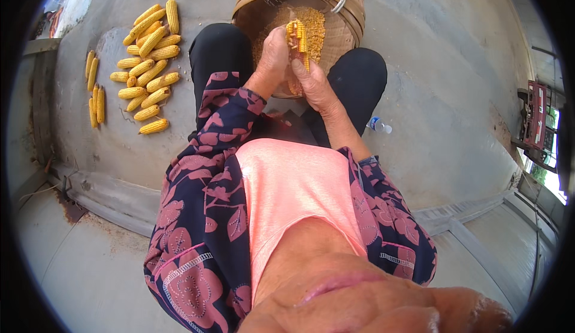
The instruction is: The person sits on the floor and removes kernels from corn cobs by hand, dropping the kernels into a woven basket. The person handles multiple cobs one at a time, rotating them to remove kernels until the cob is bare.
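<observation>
Between my knees stands a woven bamboo basket [346, 36] with a white tie on its rim. Loose yellow corn kernels [316, 21] lie in it. Over the basket I hold a partly shelled corn cob [296, 41], with kernels left along its top and one side and reddish bare cob showing below. My left hand [272, 56] grips it on the picture's left. From the right, my right hand [314, 83] holds its lower part, the thumb pressed against it. A reddish bare part [295, 86] shows below, between the hands; whether it is a second cob I cannot tell.
On the concrete floor at left lies a pile of yellow corn ears [152, 59], with several more ears [100, 104] farther left. A plastic bottle [379, 125] lies by the knee at right. A red vehicle or machine [534, 115] stands at the far right.
</observation>
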A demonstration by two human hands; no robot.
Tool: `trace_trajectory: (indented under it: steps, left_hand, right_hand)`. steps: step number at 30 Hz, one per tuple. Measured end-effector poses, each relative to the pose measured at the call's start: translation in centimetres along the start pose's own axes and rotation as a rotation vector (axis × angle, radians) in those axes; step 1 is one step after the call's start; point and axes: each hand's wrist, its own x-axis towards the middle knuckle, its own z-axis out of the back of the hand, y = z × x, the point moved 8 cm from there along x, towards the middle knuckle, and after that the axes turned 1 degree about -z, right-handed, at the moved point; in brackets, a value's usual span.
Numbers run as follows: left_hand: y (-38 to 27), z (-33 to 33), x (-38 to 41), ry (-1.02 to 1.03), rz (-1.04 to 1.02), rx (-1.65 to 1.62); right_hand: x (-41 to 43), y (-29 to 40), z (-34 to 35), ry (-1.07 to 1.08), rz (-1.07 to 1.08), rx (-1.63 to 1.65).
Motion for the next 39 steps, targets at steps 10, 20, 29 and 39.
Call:
trace_trajectory:
  steps: [10, 20, 29, 39]
  left_hand:
    - [-0.2, -0.9, 0.8, -0.044, 0.048, -0.097]
    - [0.6, -2.1, 0.4, 0.063, -0.053, -0.043]
    - [-0.7, -1.2, 0.1, 0.172, 0.054, 0.104]
    - [4.7, 1.8, 2.7, -0.109, 0.273, -0.160]
  right_hand:
    - [2.5, -0.4, 1.6, -0.287, 0.148, -0.462]
    - [3.1, -2.3, 4.0, -0.290, 0.076, -0.479]
    - [2.3, -1.2, 3.9, -0.398, 0.219, -0.742]
    - [3.7, -1.2, 3.0, -0.471, 0.198, -1.185]
